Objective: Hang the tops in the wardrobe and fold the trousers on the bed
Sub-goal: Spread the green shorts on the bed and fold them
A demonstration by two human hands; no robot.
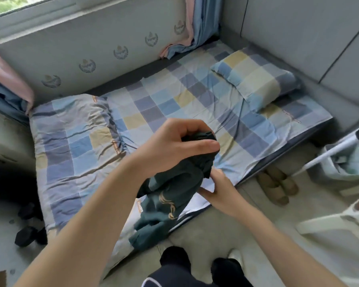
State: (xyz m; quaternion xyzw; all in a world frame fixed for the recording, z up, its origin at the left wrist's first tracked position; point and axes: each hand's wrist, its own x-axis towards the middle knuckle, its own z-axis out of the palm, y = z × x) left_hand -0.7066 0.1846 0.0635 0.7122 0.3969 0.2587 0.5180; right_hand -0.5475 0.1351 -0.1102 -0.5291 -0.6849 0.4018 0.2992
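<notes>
A dark green garment with a gold print hangs bunched in the air over the near edge of the bed. My left hand grips its gathered top end from above. My right hand pinches the fabric lower down on its right side. Whether it is a top or trousers cannot be told from the crumpled cloth. The bed has a checked blue, grey and yellow sheet. The wardrobe is not in sight.
A folded checked quilt lies at the bed's left end and a pillow at the right. Slippers sit on the floor by the bed. A fabric basket and a white stand are at the right. Dark items lie left.
</notes>
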